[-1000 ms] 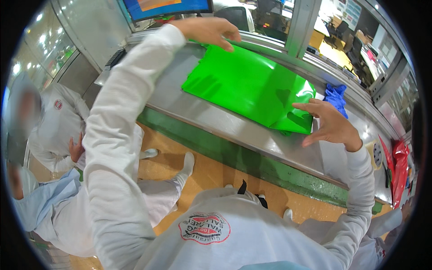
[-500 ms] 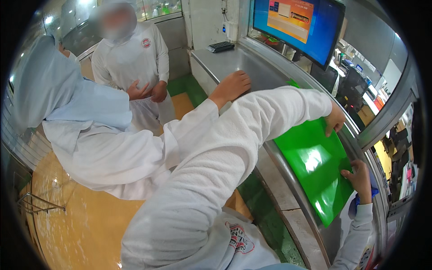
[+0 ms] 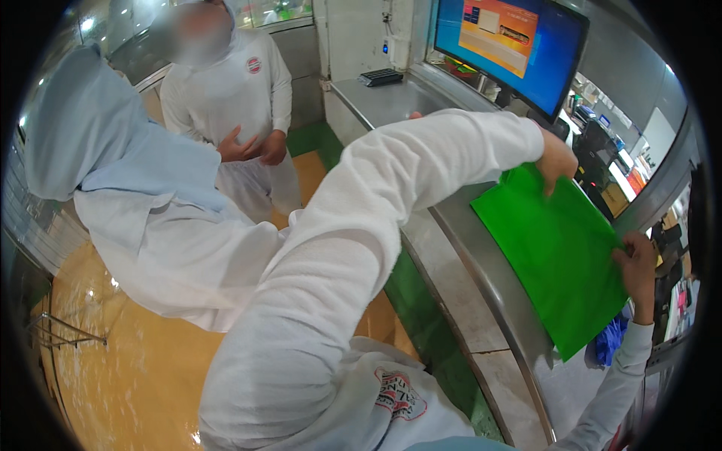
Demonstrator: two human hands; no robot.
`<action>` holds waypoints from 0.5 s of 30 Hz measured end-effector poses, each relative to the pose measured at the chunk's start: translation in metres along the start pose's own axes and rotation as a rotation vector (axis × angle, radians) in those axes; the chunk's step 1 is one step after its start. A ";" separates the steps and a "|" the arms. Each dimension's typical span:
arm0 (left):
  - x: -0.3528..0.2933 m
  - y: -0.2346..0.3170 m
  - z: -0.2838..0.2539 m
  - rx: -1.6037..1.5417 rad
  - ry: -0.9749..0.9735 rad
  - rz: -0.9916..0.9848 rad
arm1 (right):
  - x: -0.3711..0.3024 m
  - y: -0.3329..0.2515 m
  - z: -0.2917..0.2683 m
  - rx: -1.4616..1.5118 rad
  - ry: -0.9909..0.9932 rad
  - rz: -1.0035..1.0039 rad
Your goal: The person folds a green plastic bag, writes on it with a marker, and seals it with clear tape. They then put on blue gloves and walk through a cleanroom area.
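Note:
A bright green plastic sheet (image 3: 556,255) hangs slanted over the steel counter. At its upper edge my left hand (image 3: 557,160) grips it, with the fingers bent down over the green face. My right hand (image 3: 638,269) pinches the sheet's right edge between thumb and fingers. Just below that hand, a crumpled blue thing (image 3: 611,340) shows partly behind the sheet; its kind I cannot make out. My left sleeve stretches across the middle of the view and hides part of the counter.
The steel counter (image 3: 519,331) runs along a window frame. A monitor (image 3: 511,49) stands over it, and a black keypad-like device (image 3: 380,77) lies at its far end. To my left are two people in white, one close by (image 3: 173,248) and one farther off (image 3: 241,98).
Both my hands have lifted the green sheet up and slightly right, off the counter. More of the blue thing shows. The near person's hand is now mostly hidden behind my left arm.

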State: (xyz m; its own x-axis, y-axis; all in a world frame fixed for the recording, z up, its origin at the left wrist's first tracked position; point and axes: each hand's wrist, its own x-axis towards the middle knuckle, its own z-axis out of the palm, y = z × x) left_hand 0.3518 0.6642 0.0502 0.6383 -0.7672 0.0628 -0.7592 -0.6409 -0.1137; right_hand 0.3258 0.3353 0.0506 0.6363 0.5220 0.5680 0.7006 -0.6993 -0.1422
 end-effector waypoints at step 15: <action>-0.052 0.051 -0.028 0.019 0.205 0.054 | -0.070 -0.073 -0.033 -0.448 -0.184 -0.156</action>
State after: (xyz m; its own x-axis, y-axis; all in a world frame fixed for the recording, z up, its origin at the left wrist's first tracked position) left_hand 0.2764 0.6708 0.0688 0.5561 -0.7906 0.2563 -0.7876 -0.5998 -0.1413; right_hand 0.2192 0.3337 0.0476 0.6096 0.6862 0.3968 0.6100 -0.7258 0.3180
